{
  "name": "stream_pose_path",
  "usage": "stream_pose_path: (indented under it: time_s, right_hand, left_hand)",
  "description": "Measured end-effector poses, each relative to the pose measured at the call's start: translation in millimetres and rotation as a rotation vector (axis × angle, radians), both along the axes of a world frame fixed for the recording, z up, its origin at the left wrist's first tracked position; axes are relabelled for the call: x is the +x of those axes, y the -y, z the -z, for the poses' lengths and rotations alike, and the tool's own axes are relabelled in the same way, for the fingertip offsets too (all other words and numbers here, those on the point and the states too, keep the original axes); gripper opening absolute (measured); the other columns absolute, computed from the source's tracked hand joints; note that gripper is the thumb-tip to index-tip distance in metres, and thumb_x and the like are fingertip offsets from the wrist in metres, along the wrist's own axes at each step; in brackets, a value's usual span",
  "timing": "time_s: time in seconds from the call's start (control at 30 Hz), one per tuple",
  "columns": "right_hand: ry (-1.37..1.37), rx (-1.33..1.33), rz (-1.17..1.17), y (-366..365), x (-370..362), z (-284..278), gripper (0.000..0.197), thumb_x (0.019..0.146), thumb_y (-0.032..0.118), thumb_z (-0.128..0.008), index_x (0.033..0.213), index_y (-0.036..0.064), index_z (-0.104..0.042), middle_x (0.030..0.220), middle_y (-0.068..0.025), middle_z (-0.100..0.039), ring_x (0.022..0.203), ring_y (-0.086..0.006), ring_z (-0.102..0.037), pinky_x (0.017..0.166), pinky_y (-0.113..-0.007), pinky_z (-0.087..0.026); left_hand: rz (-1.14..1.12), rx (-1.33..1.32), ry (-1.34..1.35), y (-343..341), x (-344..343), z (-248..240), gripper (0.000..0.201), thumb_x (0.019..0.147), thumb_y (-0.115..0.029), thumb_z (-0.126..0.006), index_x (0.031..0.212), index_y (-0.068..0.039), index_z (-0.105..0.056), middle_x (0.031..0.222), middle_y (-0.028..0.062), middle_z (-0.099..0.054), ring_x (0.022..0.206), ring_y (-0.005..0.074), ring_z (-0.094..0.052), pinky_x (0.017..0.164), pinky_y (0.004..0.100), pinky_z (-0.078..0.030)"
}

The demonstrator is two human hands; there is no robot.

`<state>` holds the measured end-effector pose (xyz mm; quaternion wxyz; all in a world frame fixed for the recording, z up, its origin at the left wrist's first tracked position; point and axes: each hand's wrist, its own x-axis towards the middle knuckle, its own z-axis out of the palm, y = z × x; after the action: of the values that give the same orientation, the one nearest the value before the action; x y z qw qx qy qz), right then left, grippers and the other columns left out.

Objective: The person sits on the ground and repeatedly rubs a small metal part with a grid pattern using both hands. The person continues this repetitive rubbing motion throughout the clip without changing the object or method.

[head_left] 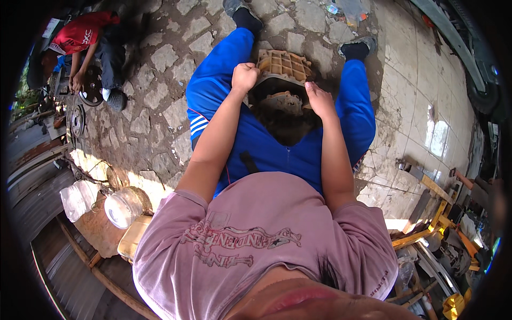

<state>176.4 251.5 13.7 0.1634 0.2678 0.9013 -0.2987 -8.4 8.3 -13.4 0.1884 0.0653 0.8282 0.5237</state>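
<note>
Between my spread legs stands a large tan metal housing (285,63) with a ribbed, grid-like outer wall and a dark hollow inside. My left hand (245,77) is closed at the housing's left rim, its fingers curled. On the opposite rim, my right hand (319,98) grips the edge with its fingers pointing away from me; part of the grip is hidden. Within the hollow, a rough, lighter metal part (284,101) shows, and the bottom of the cavity is lost in shadow.
At the far left a person in a red shirt (80,34) bends over a dark round wheel-like part (92,88). A ringed disc (78,120) lies nearby. Clear plastic containers (121,209) stand at left. Metal and wooden pieces (432,234) clutter the right, beside another person's arm (463,180).
</note>
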Motion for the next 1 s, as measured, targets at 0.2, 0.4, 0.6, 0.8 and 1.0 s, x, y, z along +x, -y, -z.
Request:
stream_pose_path:
  time_s: [0.2,0.4,0.6,0.8,1.0]
  right_hand:
    - [0.041,-0.023,-0.020,0,-5,-13,0.076,0.110,0.068,-0.021,0.158,0.0174,-0.052,0.167,-0.0080,-0.045,0.155,-0.0348,-0.039,0.127,-0.066,-0.019]
    - [0.041,-0.049,-0.005,-6,-5,-5,0.077,0.110,0.067,-0.020,0.158,0.0163,-0.051,0.168,-0.0068,-0.043,0.157,-0.0334,-0.036,0.127,-0.066,-0.018]
    - [0.016,-0.047,0.024,2,1,-5,0.079,0.109,0.070,-0.020,0.160,0.0169,-0.049,0.169,-0.0074,-0.042,0.156,-0.0331,-0.036,0.128,-0.063,-0.018]
    - [-0.022,-0.035,-0.008,2,6,1,0.078,0.109,0.069,-0.021,0.159,0.0166,-0.050,0.169,-0.0076,-0.043,0.156,-0.0331,-0.037,0.128,-0.064,-0.018]
    - [0.052,-0.028,-0.005,0,-3,-6,0.078,0.109,0.068,-0.021,0.160,0.0159,-0.049,0.169,-0.0070,-0.042,0.157,-0.0336,-0.036,0.128,-0.065,-0.018]
  left_hand:
    - [0.056,-0.104,0.055,0,1,-8,0.019,0.076,-0.016,-0.067,0.064,-0.002,-0.062,0.058,0.0145,-0.057,0.056,0.0229,-0.056,0.061,0.0421,-0.047]
    - [0.008,0.028,0.035,-2,-3,16,0.015,0.073,-0.012,-0.068,0.071,0.003,-0.065,0.076,0.0177,-0.066,0.072,0.0290,-0.065,0.072,0.0412,-0.050]
    - [-0.091,0.070,-0.030,-1,-3,26,0.014,0.072,-0.009,-0.067,0.069,0.004,-0.062,0.085,0.0155,-0.065,0.081,0.0284,-0.066,0.075,0.0405,-0.050]
    - [-0.029,-0.037,0.015,0,4,-6,0.021,0.076,-0.018,-0.066,0.063,-0.002,-0.060,0.056,0.0146,-0.054,0.054,0.0243,-0.050,0.059,0.0434,-0.044]
    - [-0.013,-0.036,0.053,0,2,-11,0.022,0.077,-0.019,-0.066,0.062,-0.003,-0.063,0.057,0.0119,-0.058,0.054,0.0203,-0.053,0.058,0.0399,-0.045]
